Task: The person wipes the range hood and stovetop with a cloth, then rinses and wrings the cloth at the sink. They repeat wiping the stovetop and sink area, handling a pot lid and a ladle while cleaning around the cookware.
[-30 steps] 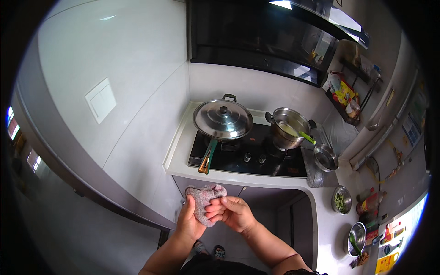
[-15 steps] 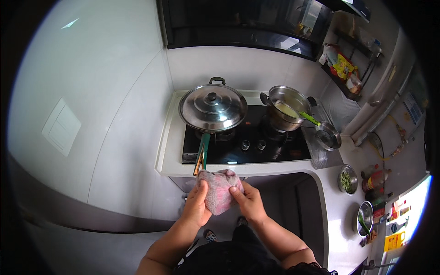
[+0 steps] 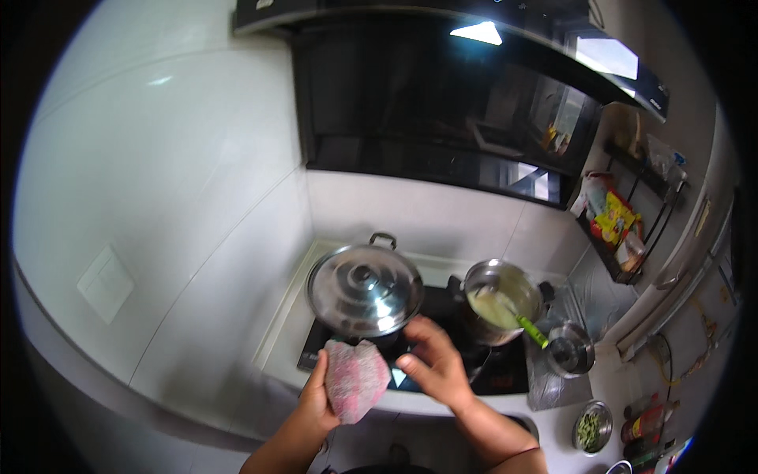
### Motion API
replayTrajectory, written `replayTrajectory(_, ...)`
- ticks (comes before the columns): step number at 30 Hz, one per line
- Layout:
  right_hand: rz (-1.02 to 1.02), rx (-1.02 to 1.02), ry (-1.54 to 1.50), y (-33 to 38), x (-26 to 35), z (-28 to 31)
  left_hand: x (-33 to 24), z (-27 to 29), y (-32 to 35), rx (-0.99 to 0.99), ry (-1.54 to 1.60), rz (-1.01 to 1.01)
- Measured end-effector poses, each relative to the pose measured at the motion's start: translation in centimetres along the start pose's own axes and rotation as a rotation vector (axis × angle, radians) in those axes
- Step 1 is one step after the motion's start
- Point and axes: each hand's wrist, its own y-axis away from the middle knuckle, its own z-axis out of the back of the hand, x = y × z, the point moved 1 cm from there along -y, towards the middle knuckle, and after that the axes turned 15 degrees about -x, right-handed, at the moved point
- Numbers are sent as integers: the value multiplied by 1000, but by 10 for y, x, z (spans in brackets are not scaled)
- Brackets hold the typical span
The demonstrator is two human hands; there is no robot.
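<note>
My left hand (image 3: 314,403) grips a folded pink-and-grey cloth (image 3: 357,381), held up before the front of the cooktop. Just right of it my right hand (image 3: 439,368) reaches over the black gas cooktop (image 3: 512,373), empty, its thumb and fingers apart. The fingers are a little blurred and cover the knob area. Beyond both hands, a wide pan on the left burner is covered by a domed steel lid (image 3: 395,294) with a dark knob; the pan's front handle is hidden behind the cloth and hand.
A steel pot (image 3: 491,333) on the right burner holds pale liquid and a green-handled utensil (image 3: 534,332). Right of it sit a small steel pan (image 3: 570,365) and a bowl of chopped greens (image 3: 589,431). Bottles (image 3: 643,426) line the right side; a black range hood (image 3: 395,95) hangs above.
My right hand has let go of the cloth and moved forward over the cooktop. The cloth stays in my left hand. The view has tilted up, showing more of the hood.
</note>
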Motion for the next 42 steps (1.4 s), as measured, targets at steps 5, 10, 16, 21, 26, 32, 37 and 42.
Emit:
replayTrajectory(5, 1110, -610, 751, -156, 135, 134, -6, -34, -9, -94, -17, -154)
replayTrajectory(10, 1383, -1560, 931, -284, 302, 267, -25, -58, -18, -53, 31, -271)
replayTrajectory(16, 1002, -1604, 991, -372, 356, 284, -41, -97, -19, -60, 6, -473)
replayTrajectory(21, 1224, -1066, 1068, -384, 309, 28, -44, -119, -14, -15, 54, -555)
replayTrajectory(26, 1328, -101, 844, -294, 229, -92, -27, -142, -28, 68, 36, -510)
replayTrajectory(32, 564, 683, 589, -232, 170, -42, -32, -148, -22, 124, -88, -578)
replayTrajectory(37, 89, 849, 175, -190, 103, 20, -32, -168, -31, 366, -321, -535)
replayTrajectory(42, -220, 476, 177, -176, 113, 59, -17, -167, -43, 295, -585, -498)
